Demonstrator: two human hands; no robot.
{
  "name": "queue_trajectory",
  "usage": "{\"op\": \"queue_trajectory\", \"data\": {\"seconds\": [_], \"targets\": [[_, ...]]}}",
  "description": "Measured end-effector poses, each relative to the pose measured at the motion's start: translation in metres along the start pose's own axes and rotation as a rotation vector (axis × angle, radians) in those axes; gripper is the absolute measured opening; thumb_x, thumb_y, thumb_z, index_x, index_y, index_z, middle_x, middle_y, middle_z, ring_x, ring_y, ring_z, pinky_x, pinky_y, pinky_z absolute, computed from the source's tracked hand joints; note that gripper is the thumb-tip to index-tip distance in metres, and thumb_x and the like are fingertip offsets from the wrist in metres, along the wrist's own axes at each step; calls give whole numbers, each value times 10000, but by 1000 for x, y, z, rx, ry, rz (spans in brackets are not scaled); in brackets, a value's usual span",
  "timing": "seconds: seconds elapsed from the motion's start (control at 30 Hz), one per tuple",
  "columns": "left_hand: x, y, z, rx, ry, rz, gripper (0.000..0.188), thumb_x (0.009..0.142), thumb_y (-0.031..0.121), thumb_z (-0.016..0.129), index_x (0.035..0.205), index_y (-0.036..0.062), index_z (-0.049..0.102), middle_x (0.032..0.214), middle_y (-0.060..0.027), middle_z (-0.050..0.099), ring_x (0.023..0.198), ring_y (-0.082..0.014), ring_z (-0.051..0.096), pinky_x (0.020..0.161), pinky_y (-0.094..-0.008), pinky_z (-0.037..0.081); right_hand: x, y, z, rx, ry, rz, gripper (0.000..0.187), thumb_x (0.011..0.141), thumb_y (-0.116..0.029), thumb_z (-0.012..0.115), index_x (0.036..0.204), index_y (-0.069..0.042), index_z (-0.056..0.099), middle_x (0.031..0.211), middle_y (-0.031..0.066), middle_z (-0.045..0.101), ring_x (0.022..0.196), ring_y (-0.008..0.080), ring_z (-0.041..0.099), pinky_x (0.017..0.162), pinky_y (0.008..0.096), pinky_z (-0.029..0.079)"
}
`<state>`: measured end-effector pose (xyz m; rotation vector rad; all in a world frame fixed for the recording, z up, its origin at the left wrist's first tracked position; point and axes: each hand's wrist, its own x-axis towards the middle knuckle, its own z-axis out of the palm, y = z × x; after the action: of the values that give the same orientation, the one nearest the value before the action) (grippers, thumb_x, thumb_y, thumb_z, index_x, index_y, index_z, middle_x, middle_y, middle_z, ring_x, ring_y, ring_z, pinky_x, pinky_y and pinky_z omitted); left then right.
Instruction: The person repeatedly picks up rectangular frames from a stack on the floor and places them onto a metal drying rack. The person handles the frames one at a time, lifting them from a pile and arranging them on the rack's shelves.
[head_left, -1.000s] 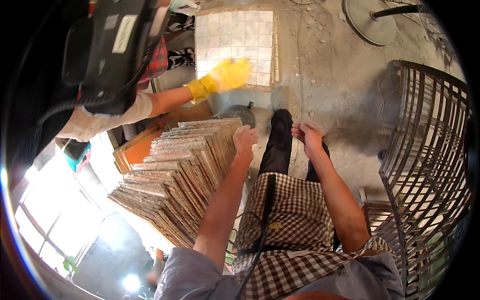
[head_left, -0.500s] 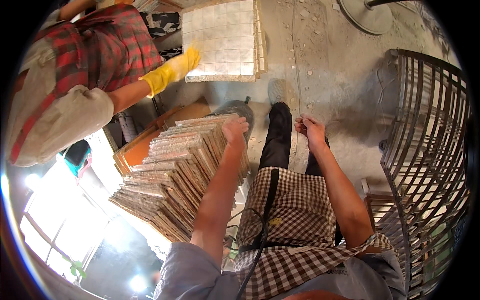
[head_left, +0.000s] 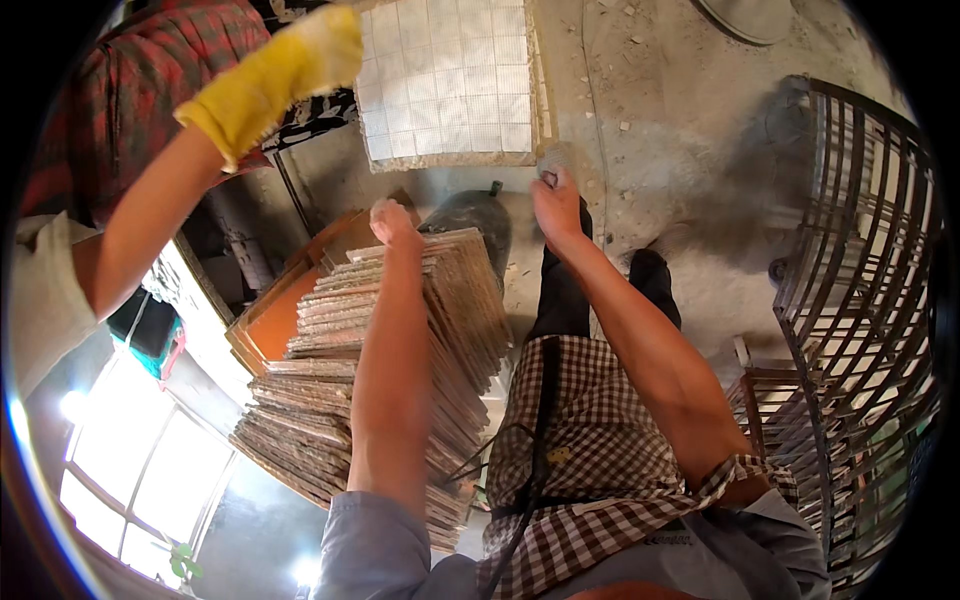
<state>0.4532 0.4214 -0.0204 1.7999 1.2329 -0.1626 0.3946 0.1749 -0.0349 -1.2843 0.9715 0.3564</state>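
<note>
My left hand (head_left: 393,221) is raised beyond the far end of a leaning stack of thin, rough-edged boards (head_left: 465,290). Its fingers look loosely curled, with nothing visible in them. My right hand (head_left: 560,212) hangs over my outstretched leg, just short of the near right corner of a pile of white gridded sheets (head_left: 450,90). Thumb and fingers are bent in, and no object shows between them. A co-worker's hand in a yellow glove (head_left: 285,75) is held in the air left of the sheets, blurred by motion.
A curved dark slatted metal rack (head_left: 850,300) stands on the right. An orange-brown panel (head_left: 275,310) leans behind the boards. A dark rounded object (head_left: 475,225) sits between the boards and my leg. A cable (head_left: 592,100) crosses the debris-strewn floor. A round base (head_left: 750,15) stands far right.
My left hand has moved left, off the boards' right side. My right hand has swung forward and left toward the white sheets, its fingers closing. The co-worker's gloved hand has lifted off the sheets leftward.
</note>
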Motion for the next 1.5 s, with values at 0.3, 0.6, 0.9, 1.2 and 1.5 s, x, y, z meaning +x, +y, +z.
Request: {"op": "queue_trajectory", "data": {"seconds": [0.3,0.6,0.9,1.2,1.5], "targets": [[72,65,14,8,54,-37,279,871,304,424,950,83,574,925,-48,533,845,-197,453,778,-361,388,15,-23,31,655,35,221,382,826,-17,543,1180,61,425,997,84,546,864,170,535,809,289,448],[108,51,7,67,-169,-77,519,911,439,435,999,-43,606,1005,-96,595,865,-206,523,804,-357,424,23,-4,22,526,155,221,273,846,-78,564,1084,34,490,957,83,557,869,184,553,827,310,458],[98,107,0,589,-50,-18,633,893,531,371,1149,-5,590,1163,-170,583,1001,-317,574,866,-407,428,12,-64,13,112,11,181,375,860,-334,587,947,27,539,756,35,537,659,125,494,626,266,423],[125,86,-5,-76,-332,-205,658,917,483,428,1290,-60,412,1247,-157,508,1062,-274,544,886,-390,457,36,-71,21,69,112,287,523,870,-473,549,903,46,597,867,56,566,830,135,492,754,296,399],[137,80,-6,-273,-168,-169,720,902,527,414,1311,-64,374,1296,-174,465,1161,-307,464,1010,-401,340,41,-86,63,-80,488,90,690,908,-510,382,876,152,575,874,319,589,847,391,559,827,430,399]]}}
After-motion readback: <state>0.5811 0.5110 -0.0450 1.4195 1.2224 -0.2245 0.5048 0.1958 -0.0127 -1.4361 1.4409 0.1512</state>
